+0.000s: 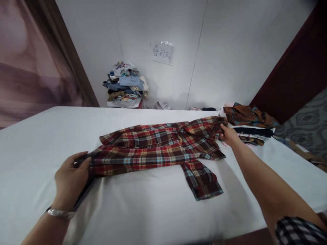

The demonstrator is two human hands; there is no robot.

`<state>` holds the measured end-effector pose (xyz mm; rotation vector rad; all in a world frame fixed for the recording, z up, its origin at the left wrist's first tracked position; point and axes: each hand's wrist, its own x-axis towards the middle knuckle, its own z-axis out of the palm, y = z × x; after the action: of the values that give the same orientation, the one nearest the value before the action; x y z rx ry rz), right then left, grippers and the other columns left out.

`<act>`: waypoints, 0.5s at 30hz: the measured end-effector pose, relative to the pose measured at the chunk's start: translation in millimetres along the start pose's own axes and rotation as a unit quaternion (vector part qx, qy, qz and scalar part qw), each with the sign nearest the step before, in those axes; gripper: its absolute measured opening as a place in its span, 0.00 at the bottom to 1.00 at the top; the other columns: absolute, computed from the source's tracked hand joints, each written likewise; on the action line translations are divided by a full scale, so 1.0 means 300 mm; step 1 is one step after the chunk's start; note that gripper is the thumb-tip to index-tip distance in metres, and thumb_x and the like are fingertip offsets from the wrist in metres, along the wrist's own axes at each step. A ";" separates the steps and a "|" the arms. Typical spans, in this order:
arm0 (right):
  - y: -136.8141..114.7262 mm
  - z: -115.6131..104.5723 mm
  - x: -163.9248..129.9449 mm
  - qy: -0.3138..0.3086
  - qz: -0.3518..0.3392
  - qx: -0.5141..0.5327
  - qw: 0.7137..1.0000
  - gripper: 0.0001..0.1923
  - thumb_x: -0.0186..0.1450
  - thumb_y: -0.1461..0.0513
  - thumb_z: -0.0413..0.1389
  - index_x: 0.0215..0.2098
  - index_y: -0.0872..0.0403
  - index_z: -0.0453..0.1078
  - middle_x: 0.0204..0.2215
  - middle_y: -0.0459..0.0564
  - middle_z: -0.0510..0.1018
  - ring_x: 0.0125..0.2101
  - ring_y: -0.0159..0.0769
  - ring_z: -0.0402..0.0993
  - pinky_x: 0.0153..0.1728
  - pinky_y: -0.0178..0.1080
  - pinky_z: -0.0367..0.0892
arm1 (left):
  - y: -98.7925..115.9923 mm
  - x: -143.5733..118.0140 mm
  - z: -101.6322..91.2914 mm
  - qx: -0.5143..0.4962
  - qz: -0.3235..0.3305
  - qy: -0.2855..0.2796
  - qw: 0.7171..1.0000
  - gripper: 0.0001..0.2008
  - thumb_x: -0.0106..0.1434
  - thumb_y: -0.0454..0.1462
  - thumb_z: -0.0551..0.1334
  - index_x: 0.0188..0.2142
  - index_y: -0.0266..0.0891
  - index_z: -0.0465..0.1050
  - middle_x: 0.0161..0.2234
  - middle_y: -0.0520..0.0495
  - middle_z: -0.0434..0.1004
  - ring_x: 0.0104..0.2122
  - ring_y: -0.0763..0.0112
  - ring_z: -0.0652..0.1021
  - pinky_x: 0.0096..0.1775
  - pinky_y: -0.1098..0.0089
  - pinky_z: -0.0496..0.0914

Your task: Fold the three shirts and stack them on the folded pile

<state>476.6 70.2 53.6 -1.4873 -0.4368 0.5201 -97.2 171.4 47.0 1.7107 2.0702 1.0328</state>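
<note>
Shirt [143, 156] was stretched sideways across a white table [153, 207], red and brown plaid, with one short sleeve [203, 182] poking out toward the near edge. Left hand [71, 177] had the cloth pinched at the left end, thumb over the top, and the right hand [229, 134] was gripping the opposite end. Honestly it looked to me like the lining-up part of folding, body doubled lengthwise but pretty wrinkly. I'd say the next move called for keeping both ends snug, squaring up the edges and tucking that loose sleeve in. For containers, best I could find was some shiny clear plastic [125, 102] under the clothes pile [127, 84] by the wall [224, 51], and I couldn't tell if it was a bag or what was inside. Brown cardboard-looking stuff [301, 153] past the right edge was too blurry to call a box. Another stack of clothes [251, 116] sat just beside the right hand.
</note>
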 end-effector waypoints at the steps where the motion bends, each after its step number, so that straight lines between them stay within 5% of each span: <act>1: -0.026 0.020 0.031 -0.013 0.005 0.009 1.000 0.10 0.57 0.56 0.60 0.29 0.51 0.65 0.20 0.41 0.71 0.17 0.28 0.66 0.15 0.30 0.63 | -0.006 -0.002 0.008 0.006 -0.010 -0.006 1.000 0.22 0.60 0.47 0.54 0.49 0.39 0.71 0.44 0.44 0.76 0.43 0.61 0.75 0.49 0.60 0.68; 6: -0.106 0.162 0.133 -0.162 -0.073 0.093 0.980 0.14 0.63 0.52 0.53 0.46 0.44 0.64 0.45 0.48 0.76 0.41 0.37 0.75 0.37 0.44 0.73 | -0.025 -0.009 0.041 0.050 -0.014 -0.015 0.999 0.24 0.61 0.48 0.52 0.51 0.39 0.69 0.47 0.42 0.74 0.45 0.57 0.75 0.50 0.57 0.68; 8: -0.086 0.205 0.129 -0.156 -0.106 0.041 0.981 0.20 0.64 0.50 0.50 0.53 0.41 0.60 0.52 0.50 0.72 0.46 0.37 0.73 0.40 0.45 0.72 | -0.027 -0.011 0.046 0.059 0.001 -0.018 0.998 0.24 0.61 0.47 0.51 0.52 0.38 0.68 0.49 0.41 0.73 0.46 0.55 0.74 0.51 0.56 0.67; 11: -0.002 0.209 0.074 -0.108 -0.102 -0.119 0.982 0.23 0.61 0.52 0.52 0.53 0.47 0.63 0.47 0.52 0.75 0.43 0.39 0.74 0.38 0.44 0.72 | -0.029 -0.017 0.044 0.058 0.011 -0.024 0.998 0.25 0.61 0.47 0.51 0.53 0.38 0.68 0.50 0.40 0.72 0.47 0.55 0.74 0.52 0.57 0.66; 15: 0.125 0.092 -0.050 -0.100 -0.100 -0.251 0.957 0.10 0.53 0.57 0.61 0.33 0.52 0.75 0.32 0.52 0.79 0.39 0.45 0.74 0.41 0.43 0.68 | -0.036 -0.023 0.039 0.033 -0.012 -0.032 0.999 0.25 0.61 0.48 0.52 0.53 0.39 0.68 0.47 0.42 0.74 0.44 0.58 0.75 0.50 0.58 0.68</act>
<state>446.3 84.7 18.1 -1.8555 -0.9219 0.4163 -96.3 168.6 30.1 1.7233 2.1013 0.9002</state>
